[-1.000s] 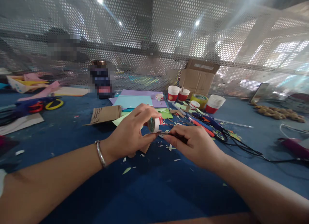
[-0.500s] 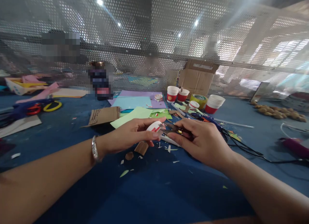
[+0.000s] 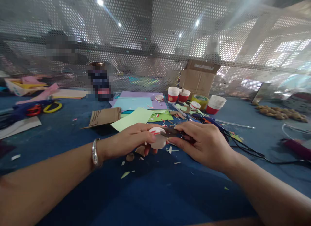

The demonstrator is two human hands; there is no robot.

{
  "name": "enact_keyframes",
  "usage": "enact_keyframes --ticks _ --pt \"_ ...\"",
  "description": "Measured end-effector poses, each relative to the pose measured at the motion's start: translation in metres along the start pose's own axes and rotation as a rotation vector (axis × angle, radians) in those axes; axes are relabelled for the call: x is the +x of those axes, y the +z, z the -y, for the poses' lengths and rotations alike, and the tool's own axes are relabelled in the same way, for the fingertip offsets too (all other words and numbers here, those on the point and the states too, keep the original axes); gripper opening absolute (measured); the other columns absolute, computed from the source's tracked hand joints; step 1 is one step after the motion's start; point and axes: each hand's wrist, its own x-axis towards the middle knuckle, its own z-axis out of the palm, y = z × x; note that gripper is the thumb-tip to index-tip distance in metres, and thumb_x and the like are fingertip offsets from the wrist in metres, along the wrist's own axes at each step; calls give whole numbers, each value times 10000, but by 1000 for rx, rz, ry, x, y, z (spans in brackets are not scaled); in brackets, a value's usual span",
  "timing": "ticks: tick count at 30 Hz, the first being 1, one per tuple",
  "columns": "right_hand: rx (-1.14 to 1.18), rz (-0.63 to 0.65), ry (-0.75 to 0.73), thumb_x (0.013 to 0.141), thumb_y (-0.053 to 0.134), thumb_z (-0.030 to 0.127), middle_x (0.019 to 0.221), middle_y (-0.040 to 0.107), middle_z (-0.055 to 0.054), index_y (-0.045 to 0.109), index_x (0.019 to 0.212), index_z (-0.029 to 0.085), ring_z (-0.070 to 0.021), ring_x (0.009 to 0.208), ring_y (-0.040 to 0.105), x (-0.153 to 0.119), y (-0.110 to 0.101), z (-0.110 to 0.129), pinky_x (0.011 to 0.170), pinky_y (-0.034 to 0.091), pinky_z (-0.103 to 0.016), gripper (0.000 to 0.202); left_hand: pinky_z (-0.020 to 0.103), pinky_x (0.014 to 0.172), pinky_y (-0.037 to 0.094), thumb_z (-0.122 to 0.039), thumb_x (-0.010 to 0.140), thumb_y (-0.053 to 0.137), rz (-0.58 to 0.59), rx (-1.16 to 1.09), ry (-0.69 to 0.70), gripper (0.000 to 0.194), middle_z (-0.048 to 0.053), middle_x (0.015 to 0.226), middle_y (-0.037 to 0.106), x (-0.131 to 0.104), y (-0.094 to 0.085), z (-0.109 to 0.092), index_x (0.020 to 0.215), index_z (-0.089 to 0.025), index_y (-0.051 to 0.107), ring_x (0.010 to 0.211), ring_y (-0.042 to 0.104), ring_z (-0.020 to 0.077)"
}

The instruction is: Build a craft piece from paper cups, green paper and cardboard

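Observation:
My left hand (image 3: 137, 136), with a silver bracelet at the wrist, grips a small white and red paper cup piece (image 3: 158, 140), its pale round face turned toward me. My right hand (image 3: 202, 141) is closed around scissors (image 3: 171, 132), whose dark blades point left and meet the piece's right edge. The scissors' handles are mostly hidden by my right fingers. Below the hands, white, green and brown scraps (image 3: 125, 175) lie on the blue table (image 3: 145, 200).
Behind the hands are green paper (image 3: 132, 119), corrugated cardboard (image 3: 104, 117), red and white cups (image 3: 174, 95) and yellow tape (image 3: 199, 101). A glue gun (image 3: 211, 120) with a black cable lies right. Yellow-handled scissors (image 3: 52, 107) lie left. A perforated screen (image 3: 136, 31) stands behind.
The cup piece has turned in my left hand, so its pale round face now shows. The scissors' blades have shifted slightly and look closer together.

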Motion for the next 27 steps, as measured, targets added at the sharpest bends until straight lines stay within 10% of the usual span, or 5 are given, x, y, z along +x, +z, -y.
enact_keyframes --ticks 27 --pt "-33 40 -146 1000 567 354 725 682 -35 703 919 119 -139 621 626 -2 -1 5 559 358 -275 283 172 427 329 -357 823 530 21 201 -5 232 17 751 632 -7 14 -17 908 -153 599 601 530 107"
